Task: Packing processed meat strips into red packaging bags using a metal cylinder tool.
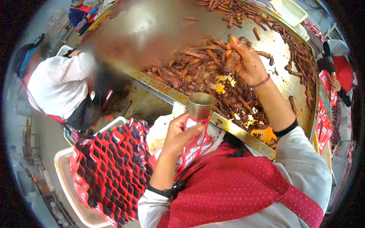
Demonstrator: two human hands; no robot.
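My left hand (182,136) grips a red-and-white printed plastic pouch (191,151) together with a round metal cup or funnel (201,107) set in its mouth. What is inside the pouch is hidden. Above the heap, my right hand (245,61) is closed around dark brown, sauce-coated food pieces (231,61), probably meat. Below it, a pile of similar pieces (196,67) lies on a large metal tray table (273,47), mixed with dark bits and yellow-orange fragments. The metal cup stands just in front of the tray's raised rim.
Left of me, a cream plastic basket (64,171) holds many upright red-edged pouches (114,168). A person in white (61,82) leans at the tray's left side. Another person's hand (335,84) is at the right, near filled-looking red packets (322,128). A cream tub (289,12) stands beyond the far rim.
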